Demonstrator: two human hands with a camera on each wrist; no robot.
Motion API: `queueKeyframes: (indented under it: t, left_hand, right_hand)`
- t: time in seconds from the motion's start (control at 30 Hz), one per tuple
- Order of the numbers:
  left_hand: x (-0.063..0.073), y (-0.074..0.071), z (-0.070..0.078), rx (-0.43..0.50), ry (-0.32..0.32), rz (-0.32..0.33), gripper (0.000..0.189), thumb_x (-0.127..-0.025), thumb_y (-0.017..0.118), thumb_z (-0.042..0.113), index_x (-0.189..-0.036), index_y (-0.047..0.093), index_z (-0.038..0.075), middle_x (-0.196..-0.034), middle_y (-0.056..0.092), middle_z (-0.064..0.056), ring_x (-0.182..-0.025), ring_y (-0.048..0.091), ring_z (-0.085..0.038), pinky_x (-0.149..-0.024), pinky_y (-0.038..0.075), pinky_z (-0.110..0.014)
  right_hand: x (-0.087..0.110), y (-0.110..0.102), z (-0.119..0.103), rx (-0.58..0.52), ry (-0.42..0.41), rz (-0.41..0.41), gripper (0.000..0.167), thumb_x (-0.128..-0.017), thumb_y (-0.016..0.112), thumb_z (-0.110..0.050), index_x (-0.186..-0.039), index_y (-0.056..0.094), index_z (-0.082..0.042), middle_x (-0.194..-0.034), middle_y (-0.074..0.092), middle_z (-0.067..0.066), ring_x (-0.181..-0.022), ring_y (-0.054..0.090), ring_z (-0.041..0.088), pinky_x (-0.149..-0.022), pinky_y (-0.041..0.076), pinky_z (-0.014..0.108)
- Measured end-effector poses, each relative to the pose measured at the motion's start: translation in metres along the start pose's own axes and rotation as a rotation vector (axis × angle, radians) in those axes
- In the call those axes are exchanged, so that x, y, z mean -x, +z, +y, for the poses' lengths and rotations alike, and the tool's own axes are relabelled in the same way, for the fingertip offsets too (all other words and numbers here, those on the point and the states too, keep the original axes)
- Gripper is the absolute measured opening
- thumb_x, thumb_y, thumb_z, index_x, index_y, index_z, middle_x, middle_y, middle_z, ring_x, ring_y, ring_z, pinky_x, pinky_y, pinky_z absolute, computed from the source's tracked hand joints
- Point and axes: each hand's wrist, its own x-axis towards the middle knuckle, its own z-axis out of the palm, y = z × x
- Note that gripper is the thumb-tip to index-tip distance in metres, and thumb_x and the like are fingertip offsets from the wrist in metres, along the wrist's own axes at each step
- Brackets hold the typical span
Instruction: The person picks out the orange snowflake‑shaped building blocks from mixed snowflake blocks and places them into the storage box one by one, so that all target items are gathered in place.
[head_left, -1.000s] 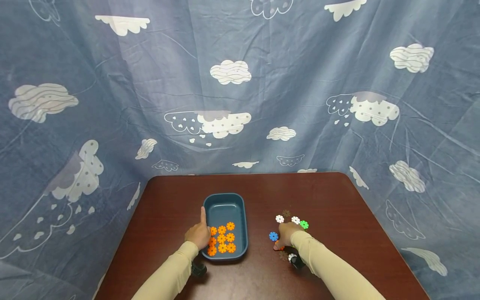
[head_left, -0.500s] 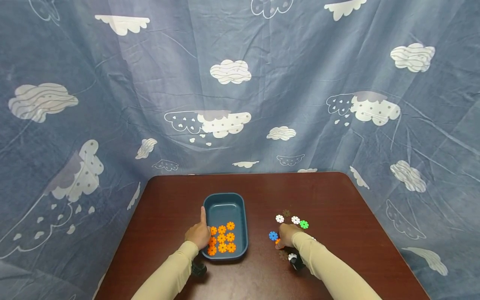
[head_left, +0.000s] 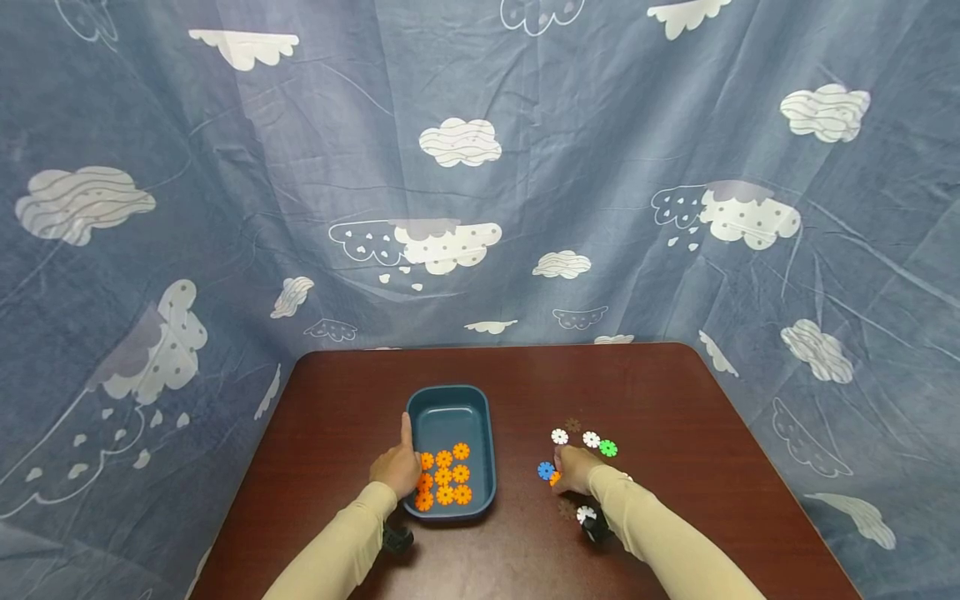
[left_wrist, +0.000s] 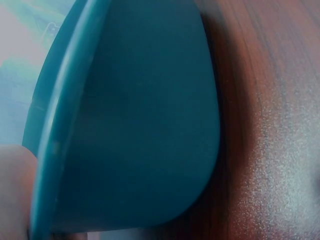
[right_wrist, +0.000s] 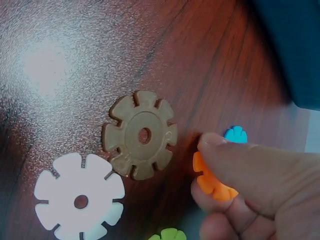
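My left hand [head_left: 399, 468] grips the left rim of a dark teal plastic tray [head_left: 491, 433], its index finger lying straight along the edge. Several orange snowflake discs [head_left: 443, 476] lie in the near half of the tray. To the right of it, my right hand [head_left: 576, 469] pinches another orange snowflake disc [right_wrist: 217, 190] between thumb and fingers, low over the table. A blue disc [head_left: 546, 471] lies just left of that hand. Close by in the right wrist view are a brown disc [right_wrist: 125, 145] and a white disc [right_wrist: 102, 200]; a green disc is partly cut off.
Beyond the right hand lie two white discs, the left one [head_left: 559, 436] and the right one [head_left: 591, 440], a brown disc [head_left: 573, 425] and a green disc [head_left: 608, 448]. A cloud-patterned curtain [head_left: 517, 175] hangs behind the dark wooden table [head_left: 637, 392].
The right hand has shifted very slightly, with the orange disc showing more at its fingertips. The left hand and the tray have stayed put.
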Motion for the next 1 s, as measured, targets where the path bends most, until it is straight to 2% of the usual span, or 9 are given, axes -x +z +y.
queueKeyframes:
  t: [0.27,0.5,0.6,0.8,1.0]
  left_hand:
    - [0.002,-0.001,0.002,0.004,-0.009,-0.007,0.078,-0.101,0.054,0.021,-0.164,0.009,0.01,-0.07,0.064,-0.009,-0.051,0.051,-0.023,-0.051,0.042,-0.039]
    - [0.002,-0.002,0.001,0.006,0.002,-0.003,0.079,-0.101,0.053,0.019,-0.164,0.007,0.009,-0.07,0.064,-0.01,-0.052,0.051,-0.023,-0.051,0.042,-0.04]
    - [0.001,-0.003,0.002,0.005,0.002,-0.004,0.079,-0.101,0.054,0.019,-0.164,0.007,0.009,-0.068,0.063,-0.009,-0.051,0.051,-0.023,-0.051,0.042,-0.04]
    - [0.0,0.0,0.001,0.005,-0.005,-0.005,0.08,-0.1,0.054,0.02,-0.164,0.007,0.01,-0.065,0.06,-0.007,-0.05,0.05,-0.023,-0.05,0.04,-0.039]
    - [0.001,-0.001,0.002,0.006,-0.01,0.0,0.08,-0.1,0.055,0.02,-0.164,0.008,0.01,-0.068,0.063,-0.008,-0.05,0.05,-0.023,-0.051,0.041,-0.039]
  right_hand:
    - [-0.006,-0.008,0.011,-0.131,-0.071,0.008,0.019,-0.078,0.076,0.001,-0.072,0.059,-0.005,-0.064,0.052,-0.003,-0.06,0.045,0.012,-0.058,0.036,0.026]
    - [-0.014,-0.029,0.012,-0.237,-0.016,0.037,0.016,-0.087,0.069,0.004,-0.076,0.061,-0.004,-0.065,0.058,0.001,-0.057,0.054,0.011,-0.055,0.05,0.026]
    - [-0.018,-0.043,0.005,-0.242,-0.014,0.06,0.012,-0.089,0.068,0.003,-0.079,0.063,-0.003,-0.071,0.063,0.005,-0.06,0.056,0.013,-0.057,0.053,0.028]
    - [-0.031,-0.064,-0.018,-0.188,-0.058,0.108,0.008,-0.091,0.067,-0.001,-0.083,0.068,-0.004,-0.074,0.067,0.005,-0.063,0.055,0.015,-0.06,0.046,0.027]
    - [-0.048,-0.068,-0.053,-0.221,-0.091,0.112,0.009,-0.093,0.066,-0.003,-0.085,0.069,-0.003,-0.076,0.069,0.009,-0.059,0.06,0.014,-0.058,0.051,0.026]
